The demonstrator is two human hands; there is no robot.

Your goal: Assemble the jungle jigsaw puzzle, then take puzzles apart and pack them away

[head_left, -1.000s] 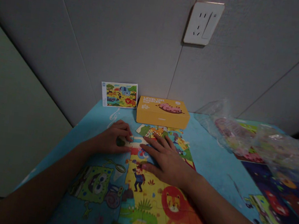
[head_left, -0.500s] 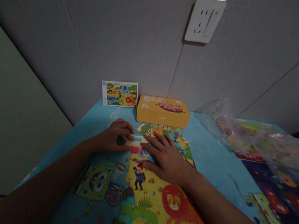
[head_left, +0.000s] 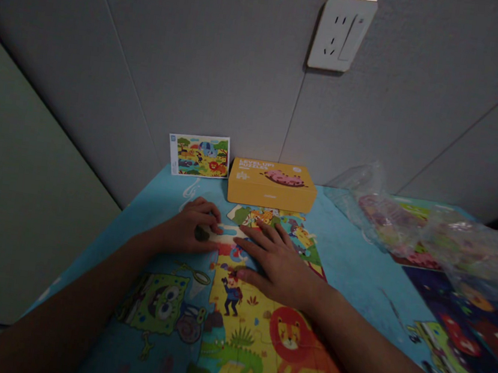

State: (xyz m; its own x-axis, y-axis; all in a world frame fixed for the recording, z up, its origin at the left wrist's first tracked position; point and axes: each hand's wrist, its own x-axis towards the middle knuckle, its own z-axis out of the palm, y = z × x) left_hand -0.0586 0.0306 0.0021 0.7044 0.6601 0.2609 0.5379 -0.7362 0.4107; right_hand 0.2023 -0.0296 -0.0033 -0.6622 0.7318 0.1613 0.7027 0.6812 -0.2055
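A partly joined jigsaw puzzle (head_left: 252, 344) lies on the table, with a lion, a crocodile and a small figure in blue on yellow ground. At its far left edge my left hand (head_left: 190, 224) grips a puzzle piece (head_left: 202, 233) between thumb and fingers; some dark green shows on the piece, the rest is partly covered. My right hand (head_left: 282, 266) rests flat on the puzzle's upper part, fingers spread, fingertips beside that piece. Beyond the right hand lie more colourful puzzle pieces (head_left: 268, 216), partly hidden by its fingers.
A yellow puzzle box (head_left: 270, 197) stands near the wall, beside a picture card (head_left: 200, 156) leaning upright. Clear plastic packaging (head_left: 434, 233) spreads over the right side, on a dark printed sheet (head_left: 454, 321). The blue tablecloth (head_left: 356, 272) has cartoon prints. A socket (head_left: 342, 34) is on the wall.
Almost nothing differs. Both hands stay in the same places, with at most a slight shift of the left fingers.
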